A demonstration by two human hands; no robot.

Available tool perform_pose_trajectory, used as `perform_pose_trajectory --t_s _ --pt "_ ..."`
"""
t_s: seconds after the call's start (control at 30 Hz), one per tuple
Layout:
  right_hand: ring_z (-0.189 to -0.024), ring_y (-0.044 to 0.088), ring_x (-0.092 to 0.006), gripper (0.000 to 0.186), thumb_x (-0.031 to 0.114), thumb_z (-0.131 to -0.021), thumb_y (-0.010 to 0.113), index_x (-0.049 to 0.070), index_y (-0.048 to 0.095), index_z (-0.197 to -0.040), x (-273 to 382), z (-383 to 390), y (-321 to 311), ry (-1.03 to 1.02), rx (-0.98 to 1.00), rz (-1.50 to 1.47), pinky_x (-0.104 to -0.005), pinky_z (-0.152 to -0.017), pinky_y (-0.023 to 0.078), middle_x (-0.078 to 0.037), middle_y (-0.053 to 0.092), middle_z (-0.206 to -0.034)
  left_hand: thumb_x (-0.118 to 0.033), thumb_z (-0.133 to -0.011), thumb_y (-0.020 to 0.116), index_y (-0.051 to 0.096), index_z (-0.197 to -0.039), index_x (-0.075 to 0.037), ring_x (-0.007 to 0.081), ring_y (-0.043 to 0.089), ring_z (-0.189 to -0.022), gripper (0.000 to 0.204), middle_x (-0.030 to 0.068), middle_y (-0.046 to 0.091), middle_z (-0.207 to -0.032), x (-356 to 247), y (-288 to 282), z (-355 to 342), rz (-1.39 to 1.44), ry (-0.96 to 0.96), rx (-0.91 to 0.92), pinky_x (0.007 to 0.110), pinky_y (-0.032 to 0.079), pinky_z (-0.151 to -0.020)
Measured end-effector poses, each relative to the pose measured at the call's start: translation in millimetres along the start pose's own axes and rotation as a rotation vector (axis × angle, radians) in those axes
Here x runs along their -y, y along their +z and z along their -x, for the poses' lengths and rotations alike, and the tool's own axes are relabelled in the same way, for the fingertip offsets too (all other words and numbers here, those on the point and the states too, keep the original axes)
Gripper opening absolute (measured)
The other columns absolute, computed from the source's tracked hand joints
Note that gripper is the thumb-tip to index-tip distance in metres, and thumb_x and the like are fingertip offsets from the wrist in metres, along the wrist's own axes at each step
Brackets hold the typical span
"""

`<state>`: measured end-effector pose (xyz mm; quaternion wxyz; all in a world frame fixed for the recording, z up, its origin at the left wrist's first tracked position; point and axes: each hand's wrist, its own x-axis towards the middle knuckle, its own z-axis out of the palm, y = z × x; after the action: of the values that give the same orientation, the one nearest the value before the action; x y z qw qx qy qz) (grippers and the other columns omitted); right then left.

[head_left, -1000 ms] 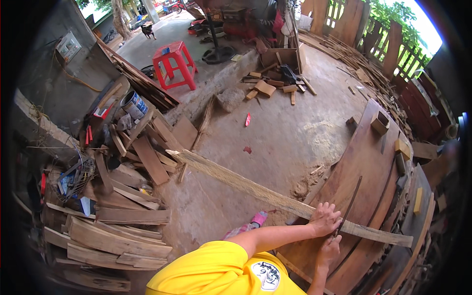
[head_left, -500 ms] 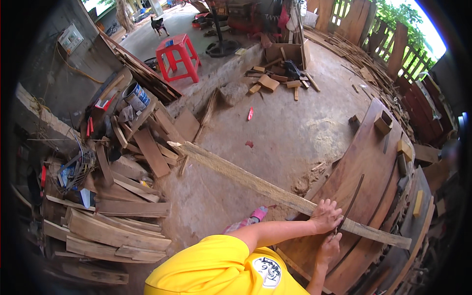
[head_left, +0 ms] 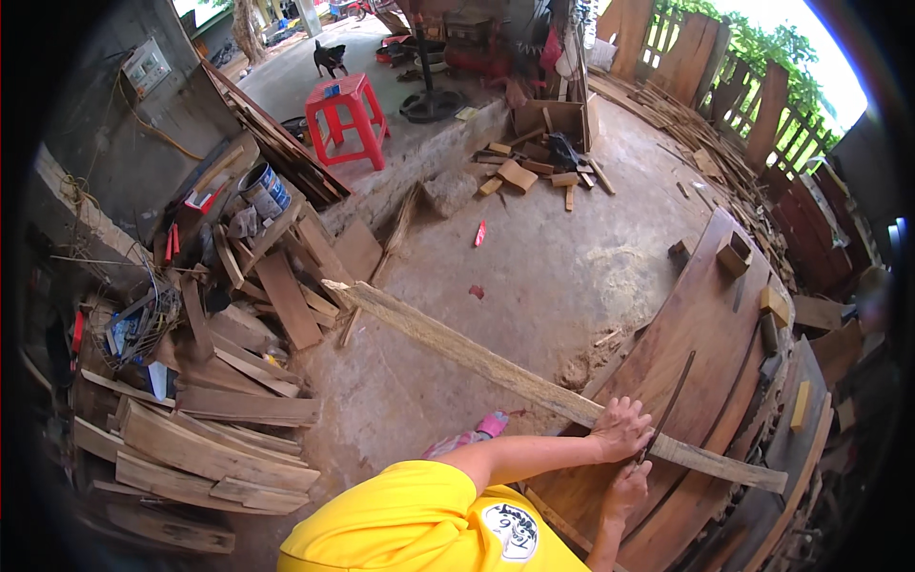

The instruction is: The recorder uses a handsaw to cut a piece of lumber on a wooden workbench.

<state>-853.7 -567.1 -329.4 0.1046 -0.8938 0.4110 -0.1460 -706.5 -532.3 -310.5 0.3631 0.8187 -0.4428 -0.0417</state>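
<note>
A long, rough-edged wooden plank [head_left: 457, 345] lies slantwise, its right end over broad brown boards [head_left: 701, 300] and its left end reaching toward the wood pile. My left hand [head_left: 621, 429] is closed over the plank, pressing down near its right part. Just below, my right hand [head_left: 626, 488] is closed around the lower end of a long, thin dark blade [head_left: 675, 396]. That blade crosses the plank right beside my left hand, its tip pointing away from me. Its handle is hidden in my fingers.
Stacked offcuts [head_left: 214, 453] fill the left side, below a paint can [head_left: 264, 189]. A red plastic stool [head_left: 349, 119] stands on a raised step, with a black dog [head_left: 331, 60] behind it. Wood blocks [head_left: 734, 253] rest on the boards; more scraps [head_left: 519, 176] lie at the far middle.
The whole view has shifted slightly. Both hands keep nearly the same places on the plank and blade. The dog has turned and moved a little to the right.
</note>
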Motion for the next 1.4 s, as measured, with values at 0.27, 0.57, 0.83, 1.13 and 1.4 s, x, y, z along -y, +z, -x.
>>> perform_pose_trajectory --t_s 0.27,0.57,0.83,1.13,1.4 --pt "-0.074 0.06 -0.0476 0.017 0.02 -0.095 0.048 0.004 0.045 -0.098 -1.0 0.2 0.3 0.022 0.064 -0.001 -0.0569 -0.062 0.046 -0.028 0.062 -0.079 -0.04 -0.087 0.059 0.062 -0.086 -0.013 0.0279 0.052 -0.086 0.027 0.0111 0.055 -0.089 3.8 4.5 3.8 -0.051 0.024 -0.002 0.041 0.038 -0.072" --pt "-0.075 0.061 -0.0472 0.015 0.018 -0.094 0.048 0.004 0.046 -0.099 0.7 -0.3 -4.5 0.006 0.037 -0.018 -0.057 -0.062 0.046 -0.027 0.063 -0.079 -0.044 -0.083 0.062 0.062 -0.11 -0.011 0.0273 0.051 -0.092 0.042 0.0116 0.054 -0.097 4.8 -4.2 6.8 -0.064 0.136 0.084 0.04 0.039 -0.074" --pt "-0.075 0.061 -0.0479 0.018 0.021 -0.095 0.047 0.005 0.048 -0.102 -0.9 0.1 -4.3 0.015 0.041 -0.054 -0.0578 -0.062 0.046 -0.027 0.064 -0.08 -0.041 -0.077 0.069 0.057 -0.118 -0.006 0.0288 0.05 -0.1 0.055 0.0129 0.054 -0.103 3.9 -9.5 9.0 -0.043 0.153 0.154 0.041 0.04 -0.078" --pt "-0.077 0.061 -0.0487 0.018 0.021 -0.095 0.047 0.004 0.049 -0.102 0.6 -1.1 -6.9 0.002 0.031 -0.07 -0.0585 -0.064 0.046 -0.029 0.063 -0.082 -0.042 -0.074 0.07 0.059 -0.108 -0.006 0.0295 0.051 -0.1 0.051 0.0133 0.055 -0.103 4.2 -8.6 8.5 -0.028 0.152 0.13 0.041 0.041 -0.079" --pt "-0.076 0.06 -0.0486 0.018 0.021 -0.097 0.046 0.003 0.046 -0.099 6.1 -1.7 -10.3 -0.043 -0.019 -0.113 -0.0561 -0.061 0.045 -0.03 0.062 -0.081 -0.045 -0.079 0.067 0.061 -0.108 -0.006 0.0299 0.051 -0.101 0.049 0.0134 0.055 -0.103 5.9 -6.0 8.6 -0.017 0.138 0.098 0.042 0.041 -0.08"
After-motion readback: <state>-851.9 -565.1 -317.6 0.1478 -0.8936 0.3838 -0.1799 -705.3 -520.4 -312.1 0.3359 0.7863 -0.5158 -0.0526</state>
